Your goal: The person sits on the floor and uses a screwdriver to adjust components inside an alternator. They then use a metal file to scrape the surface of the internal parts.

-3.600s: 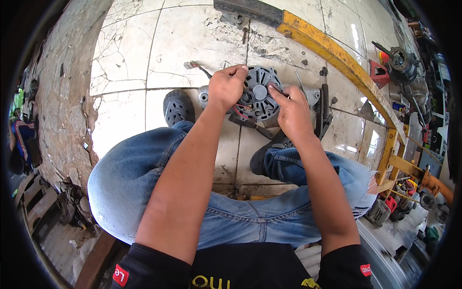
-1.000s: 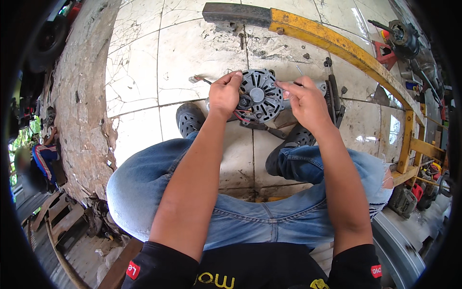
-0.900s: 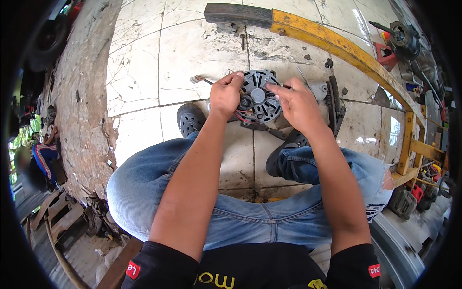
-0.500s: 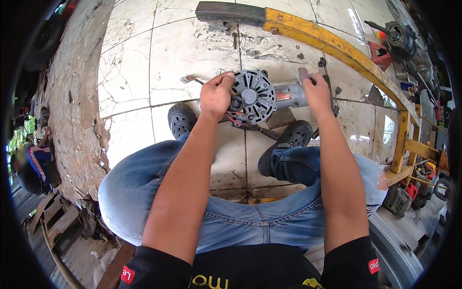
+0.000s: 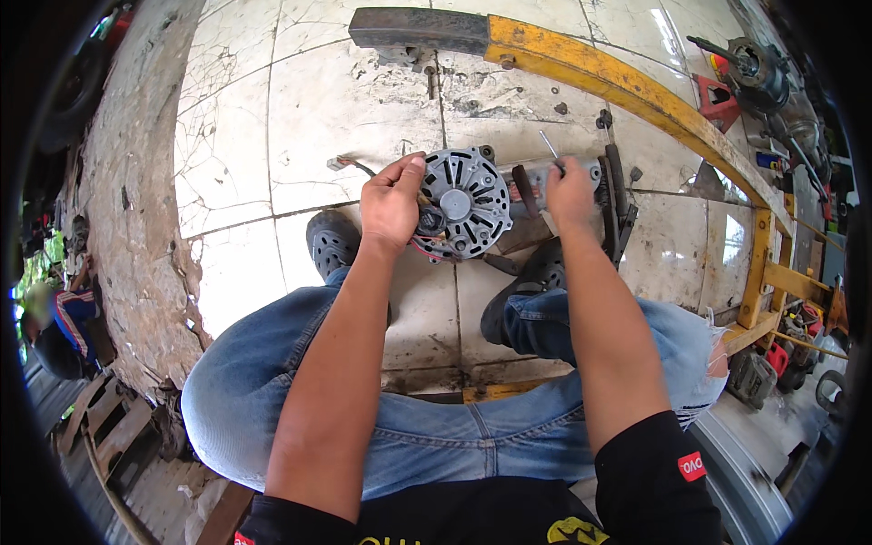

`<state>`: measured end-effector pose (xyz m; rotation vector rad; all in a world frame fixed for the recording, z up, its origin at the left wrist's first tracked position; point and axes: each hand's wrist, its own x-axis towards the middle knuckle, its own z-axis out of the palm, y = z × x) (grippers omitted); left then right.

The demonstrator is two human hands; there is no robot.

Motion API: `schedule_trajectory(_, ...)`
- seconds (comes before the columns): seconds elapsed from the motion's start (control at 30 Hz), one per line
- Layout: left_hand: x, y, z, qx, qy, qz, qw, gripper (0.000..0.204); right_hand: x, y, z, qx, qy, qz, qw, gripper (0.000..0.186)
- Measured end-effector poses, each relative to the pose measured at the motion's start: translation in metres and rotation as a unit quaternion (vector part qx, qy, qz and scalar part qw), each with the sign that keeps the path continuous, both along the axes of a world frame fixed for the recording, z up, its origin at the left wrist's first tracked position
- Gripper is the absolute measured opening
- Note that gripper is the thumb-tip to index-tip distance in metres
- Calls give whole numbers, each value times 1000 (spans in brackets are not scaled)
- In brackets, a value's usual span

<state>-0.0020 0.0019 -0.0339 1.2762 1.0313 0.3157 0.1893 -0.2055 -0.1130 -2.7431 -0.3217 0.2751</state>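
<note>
A grey alternator [image 5: 454, 207] with a round, slotted end face lies between my feet. My left hand [image 5: 393, 207] is closed on its left rim, thumb on top, beside a black part with red wires. A cable with a pale connector [image 5: 340, 163] sticks out past that hand. My right hand [image 5: 572, 195] is closed round a thin metal rod [image 5: 548, 143], whose tip points away from me; its other end is hidden in the fist. Below and left of the rod, a dark brown strip [image 5: 524, 191] rests against a grey metal piece [image 5: 538, 173] right of the alternator.
Beyond the alternator a yellow and black steel beam [image 5: 581, 59] arches over the tiled floor. Dark bars [image 5: 616, 195] lie right of my right hand. A red stand [image 5: 718, 104] and machine parts [image 5: 758, 77] are at far right. Another person [image 5: 68, 322] sits at far left.
My right hand has moved left and nearer to me, keeping the rod. The brown strip has left its fingers and is now beside the alternator. The alternator sits slightly left and lower in view.
</note>
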Motion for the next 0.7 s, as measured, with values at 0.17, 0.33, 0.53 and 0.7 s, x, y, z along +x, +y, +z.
schedule_trajectory(0.17,-2,-1,6,11,22,7,1000,37,31,-2,8,-141,65,28,987,37)
schedule_trajectory(0.33,-1,0,2,13,20,-1,1000,39,41,2,11,-161,39,109,980,35)
schedule_trajectory(0.53,7,-1,9,-12,25,-16,999,40,76,19,88,-35,-42,125,991,29)
schedule_trajectory(0.7,-2,4,14,16,60,-12,998,42,52,38,207,200,224,97,949,24)
